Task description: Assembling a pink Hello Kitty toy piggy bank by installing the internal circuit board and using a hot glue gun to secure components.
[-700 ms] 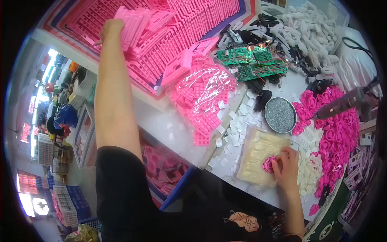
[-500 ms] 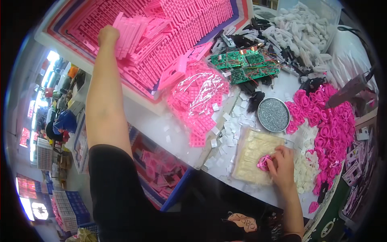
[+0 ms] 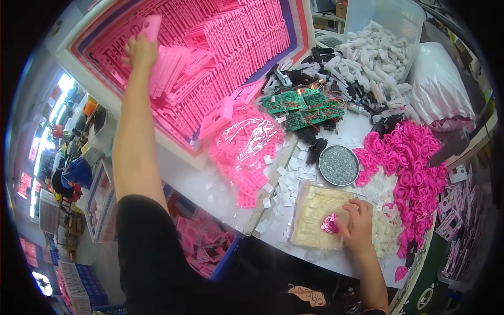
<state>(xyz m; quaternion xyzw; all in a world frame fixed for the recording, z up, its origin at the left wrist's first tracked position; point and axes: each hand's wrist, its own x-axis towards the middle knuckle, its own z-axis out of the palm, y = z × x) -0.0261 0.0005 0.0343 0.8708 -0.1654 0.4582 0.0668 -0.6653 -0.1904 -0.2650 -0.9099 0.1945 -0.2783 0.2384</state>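
My left hand (image 3: 142, 52) is closed round the lower end of a flat pink plastic casing (image 3: 152, 27), raised over a big tray (image 3: 73, 59) packed with rows of matching pink casings (image 3: 247, 39). On a soft beige pad (image 3: 310, 210) in clear wrapping lies a shiny pink ring-shaped part (image 3: 329, 223). My right hand (image 3: 359, 227) rests at the pad's right edge, fingers bent and apart, with the thumb beside the ring part. Whether the thumb touches it, I cannot tell.
A round tin of small grey screws (image 3: 339, 165) stands behind the pad. Around it lie green circuit boards (image 3: 302, 107), a bag of pink button pads (image 3: 247, 147), small white squares, pink rings (image 3: 415, 173) and white parts (image 3: 375, 58). A blue crate (image 3: 226, 257) sits below.
My left hand has lifted a pink casing, which now sticks up from its fingers. My right hand stays by the ring part. The whole view has shifted slightly.
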